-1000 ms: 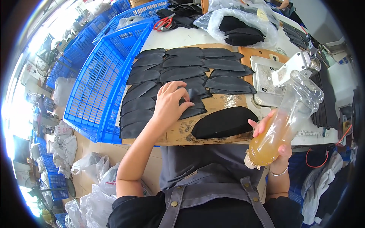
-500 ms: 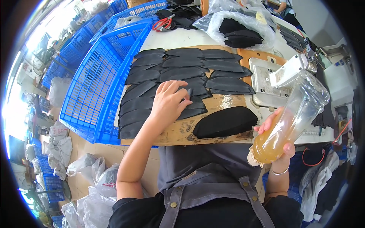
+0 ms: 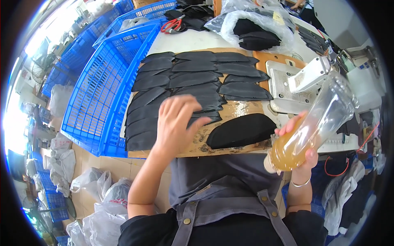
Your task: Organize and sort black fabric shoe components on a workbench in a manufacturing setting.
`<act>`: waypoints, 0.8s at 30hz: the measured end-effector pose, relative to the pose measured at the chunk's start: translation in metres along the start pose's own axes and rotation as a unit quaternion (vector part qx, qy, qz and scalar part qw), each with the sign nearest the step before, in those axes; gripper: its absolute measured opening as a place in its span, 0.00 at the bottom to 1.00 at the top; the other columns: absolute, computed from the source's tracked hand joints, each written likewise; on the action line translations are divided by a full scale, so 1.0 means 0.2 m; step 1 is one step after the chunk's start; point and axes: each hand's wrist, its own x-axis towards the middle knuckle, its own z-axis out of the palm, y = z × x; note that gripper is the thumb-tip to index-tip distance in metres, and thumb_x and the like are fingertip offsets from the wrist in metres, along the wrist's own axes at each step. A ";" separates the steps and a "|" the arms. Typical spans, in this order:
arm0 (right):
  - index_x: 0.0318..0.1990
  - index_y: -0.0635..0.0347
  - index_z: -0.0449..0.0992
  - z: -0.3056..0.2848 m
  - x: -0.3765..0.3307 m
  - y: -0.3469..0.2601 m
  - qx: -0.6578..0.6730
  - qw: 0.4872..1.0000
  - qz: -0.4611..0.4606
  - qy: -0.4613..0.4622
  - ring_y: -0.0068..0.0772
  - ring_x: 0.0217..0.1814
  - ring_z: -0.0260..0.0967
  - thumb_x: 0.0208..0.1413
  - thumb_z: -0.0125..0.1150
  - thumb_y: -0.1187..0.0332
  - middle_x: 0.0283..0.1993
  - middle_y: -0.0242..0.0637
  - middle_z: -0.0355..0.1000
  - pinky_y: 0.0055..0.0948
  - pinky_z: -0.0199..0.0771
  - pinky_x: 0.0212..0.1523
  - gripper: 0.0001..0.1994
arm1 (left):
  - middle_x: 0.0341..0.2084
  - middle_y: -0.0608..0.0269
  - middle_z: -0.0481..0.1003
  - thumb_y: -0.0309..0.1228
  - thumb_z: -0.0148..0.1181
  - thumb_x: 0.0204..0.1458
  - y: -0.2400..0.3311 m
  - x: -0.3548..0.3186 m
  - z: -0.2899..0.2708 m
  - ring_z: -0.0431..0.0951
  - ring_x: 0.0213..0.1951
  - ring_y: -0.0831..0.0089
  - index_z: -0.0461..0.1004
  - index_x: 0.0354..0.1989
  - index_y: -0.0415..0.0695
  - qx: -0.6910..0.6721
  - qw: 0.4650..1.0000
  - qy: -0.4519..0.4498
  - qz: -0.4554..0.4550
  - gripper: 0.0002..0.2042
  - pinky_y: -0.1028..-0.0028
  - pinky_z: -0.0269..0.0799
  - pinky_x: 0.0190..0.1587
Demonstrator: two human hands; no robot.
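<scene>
My right hand (image 3: 301, 151) is wrapped round a clear plastic bottle (image 3: 305, 131), tilted with its capped end down toward me; yellowish-brown liquid is pooled in that lower end. Over the rows of black, leaf-shaped fabric pieces (image 3: 193, 78) hovers my left hand (image 3: 176, 123), slightly blurred, thumb and fingers apart with nothing between them. The pieces overlap in several rows on a stained brown board (image 3: 242, 108). A single larger black curved piece (image 3: 242, 131) lies by the board's near edge, between my two hands.
A blue plastic crate (image 3: 98, 90) stands against the table's left side. Red-handled scissors (image 3: 171, 25) lie at the back beside black scraps. A clear bag (image 3: 262, 33) holds more black pieces. To the right is a white sewing machine (image 3: 308, 78). Plastic bags (image 3: 106, 205) lie on the floor.
My left hand has pulled back a little toward me from the black pieces, and its fingers have spread. The bottle stays in my right hand, hardly moved. The whole view has shifted slightly.
</scene>
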 end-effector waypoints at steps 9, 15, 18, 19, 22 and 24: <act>0.57 0.60 0.54 0.30 0.29 0.11 -0.223 0.949 -0.210 -0.071 0.38 0.47 0.66 0.45 0.63 0.64 0.47 0.46 0.64 0.37 0.69 0.48 0.33 | 0.31 0.59 0.76 0.26 0.69 0.33 0.17 -0.29 0.13 0.76 0.31 0.65 0.75 0.30 0.39 -0.181 0.977 0.094 0.060 0.13 0.69 0.74 0.37; 0.53 0.64 0.55 0.49 0.29 0.22 -0.293 0.930 -0.171 -0.140 0.26 0.46 0.66 0.36 0.72 0.69 0.46 0.39 0.65 0.25 0.67 0.45 0.36 | 0.29 0.58 0.76 0.23 0.68 0.35 0.17 -0.32 0.14 0.78 0.29 0.65 0.75 0.28 0.38 -0.174 0.975 0.124 0.061 0.10 0.71 0.75 0.35; 0.52 0.65 0.56 0.49 0.28 0.26 -0.320 0.912 -0.205 -0.153 0.26 0.47 0.66 0.34 0.74 0.65 0.45 0.39 0.65 0.27 0.68 0.46 0.38 | 0.30 0.58 0.76 0.22 0.66 0.38 0.15 -0.36 0.13 0.78 0.29 0.66 0.74 0.30 0.38 -0.169 0.979 0.096 0.053 0.09 0.72 0.74 0.33; 0.52 0.65 0.56 0.49 0.29 0.26 -0.321 0.912 -0.203 -0.156 0.26 0.47 0.66 0.34 0.74 0.65 0.45 0.39 0.65 0.27 0.68 0.46 0.38 | 0.30 0.58 0.76 0.22 0.66 0.38 0.16 -0.36 0.12 0.78 0.29 0.66 0.74 0.30 0.38 -0.170 0.979 0.098 0.050 0.09 0.72 0.74 0.33; 0.55 0.65 0.52 0.45 0.29 0.24 -0.269 0.936 -0.201 -0.105 0.29 0.49 0.64 0.35 0.74 0.68 0.48 0.41 0.63 0.28 0.68 0.48 0.40 | 0.31 0.58 0.76 0.21 0.64 0.39 0.17 -0.33 0.11 0.78 0.29 0.66 0.74 0.32 0.38 -0.187 0.978 0.093 -0.001 0.10 0.73 0.74 0.31; 0.55 0.65 0.52 0.41 0.31 0.21 -0.257 0.942 -0.195 -0.096 0.29 0.50 0.64 0.35 0.73 0.69 0.49 0.41 0.62 0.28 0.68 0.48 0.40 | 0.31 0.58 0.76 0.20 0.64 0.39 0.16 -0.34 0.13 0.78 0.30 0.66 0.74 0.34 0.38 -0.197 0.975 0.098 0.003 0.11 0.74 0.74 0.30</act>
